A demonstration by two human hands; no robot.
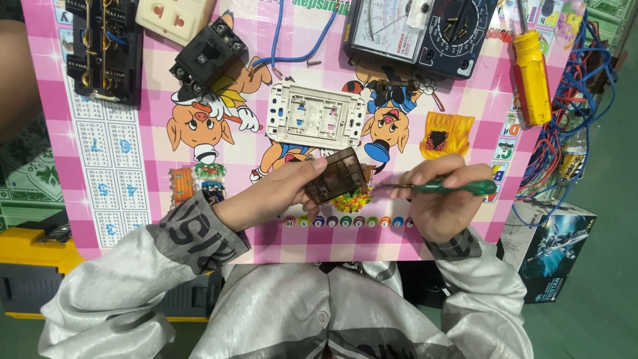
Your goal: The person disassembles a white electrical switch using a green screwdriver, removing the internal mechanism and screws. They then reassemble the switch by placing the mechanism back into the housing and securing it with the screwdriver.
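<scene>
At the far left of the bench (465, 229), which is covered by a pink checked cartoon mat, lies a black terminal block (106, 48). Just right of it sit a cream socket (174, 18) and a black switch module (209, 58).

Nearer the person, the left hand (269, 196) is closed around a small brown translucent switch part (337, 176), thumb on top and fingers beneath, holding it above the mat's near middle. Just beyond it a white switch frame (316, 116) lies flat, with a loose blue wire (292, 46) behind that.

The right hand (438, 199) has its grip shut on a green-handled screwdriver (452, 187), held level; its thin shaft points left and its tip meets the right edge of the brown part.

Far right of centre rests an analogue multimeter (419, 30), then a yellow screwdriver (533, 76) near the mat's right edge. Beyond the mat, a tangle of red and blue wires (571, 113) spills down towards a dark cardboard box (555, 246).
</scene>
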